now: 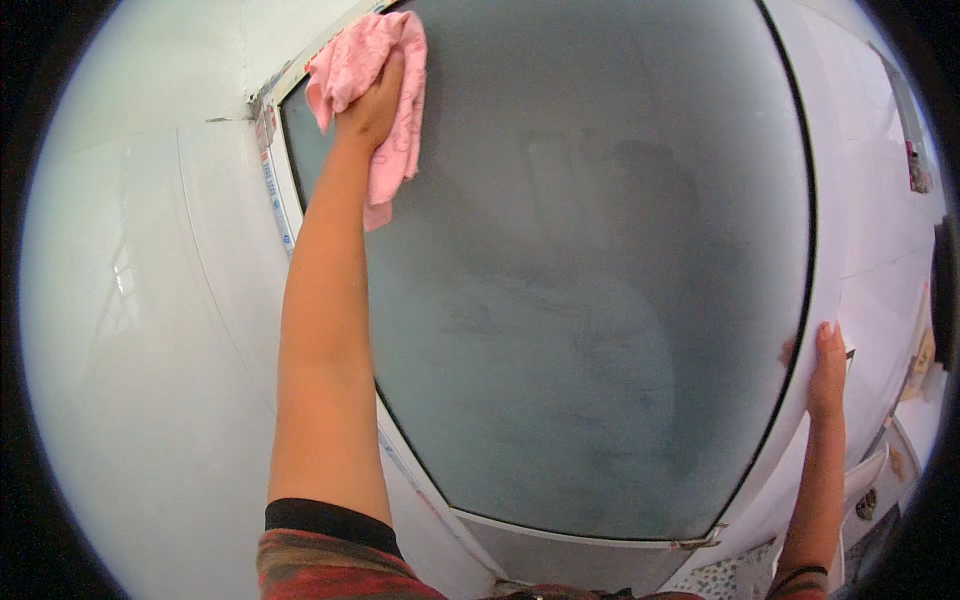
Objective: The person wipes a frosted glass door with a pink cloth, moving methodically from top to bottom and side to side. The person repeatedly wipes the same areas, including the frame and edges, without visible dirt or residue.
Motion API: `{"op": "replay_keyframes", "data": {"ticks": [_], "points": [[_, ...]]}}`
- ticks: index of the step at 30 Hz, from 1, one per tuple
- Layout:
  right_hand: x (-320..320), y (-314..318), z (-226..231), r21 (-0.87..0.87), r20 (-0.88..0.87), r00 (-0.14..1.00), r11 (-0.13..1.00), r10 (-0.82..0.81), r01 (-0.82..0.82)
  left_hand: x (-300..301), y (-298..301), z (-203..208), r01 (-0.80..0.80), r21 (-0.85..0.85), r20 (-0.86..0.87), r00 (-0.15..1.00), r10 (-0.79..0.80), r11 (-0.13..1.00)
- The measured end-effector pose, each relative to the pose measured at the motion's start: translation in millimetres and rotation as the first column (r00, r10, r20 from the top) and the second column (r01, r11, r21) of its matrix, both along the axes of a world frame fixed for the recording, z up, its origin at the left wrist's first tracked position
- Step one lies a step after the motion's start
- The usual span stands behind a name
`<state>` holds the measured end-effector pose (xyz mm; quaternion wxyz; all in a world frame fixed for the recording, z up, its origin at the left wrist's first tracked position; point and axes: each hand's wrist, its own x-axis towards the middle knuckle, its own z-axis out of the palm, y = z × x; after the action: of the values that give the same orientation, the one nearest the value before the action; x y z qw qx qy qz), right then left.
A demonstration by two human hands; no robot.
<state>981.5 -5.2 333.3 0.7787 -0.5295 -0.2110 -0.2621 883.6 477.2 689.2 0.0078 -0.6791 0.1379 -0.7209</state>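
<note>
My left hand (374, 108) is closed on a bunched pink cloth (398, 50). It presses the cloth near the upper left corner of a large grey glass pane (560, 260), and a fold hangs below the wrist. Faint streaks and dim reflections show on the glass. At the right side my right hand (827, 375) grips the pane's white frame (822, 200), fingertips pointing up; part of its fingers is hidden.
White wall panels (130, 300) rise on the left. Colourful stickers or tape (274, 200) line the frame's left side. A small metal latch (700, 543) sits at the lower right corner. Speckled flooring (722, 578) and cluttered items (870, 500) show at lower right.
</note>
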Motion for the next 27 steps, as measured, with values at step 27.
{"op": "replay_keyframes", "data": {"ticks": [27], "points": [[-34.2,1.6,19.6,0.049,-0.015,0.996,0.995,-0.091,0.091,-21.3,148.5,-156.6,-0.332,-0.068,0.078,0.938,0.337,0.941]]}}
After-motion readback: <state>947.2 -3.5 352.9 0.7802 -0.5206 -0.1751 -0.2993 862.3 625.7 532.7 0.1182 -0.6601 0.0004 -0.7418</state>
